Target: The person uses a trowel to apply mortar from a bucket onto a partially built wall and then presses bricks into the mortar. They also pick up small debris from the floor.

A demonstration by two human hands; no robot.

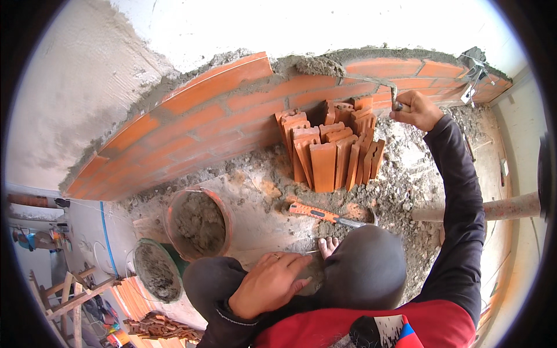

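Observation:
My right hand (419, 111) is closed round the handle of a trowel (395, 107), arm stretched out at the right. The trowel's blade lies along the top of a low brick wall (249, 101), by a heap of grey mortar (318, 66). At the left of that heap, a brick (217, 83) stands in the top course. My left hand (272, 281) hangs between my bent knees with its fingers stretched out and nothing visible in them. Before my knees a hammer (318, 212) with an orange-and-black handle lies on the floor. A bare foot shows beside it.
Orange hollow bricks (323, 165) stand stacked against the wall. Two mortar buckets, one orange (229, 223) and one green (176, 262), are at the left. Rubble (415, 168) covers the floor at the right, by a pale pipe (510, 206). Loose wires (477, 72) hang at the wall's right end.

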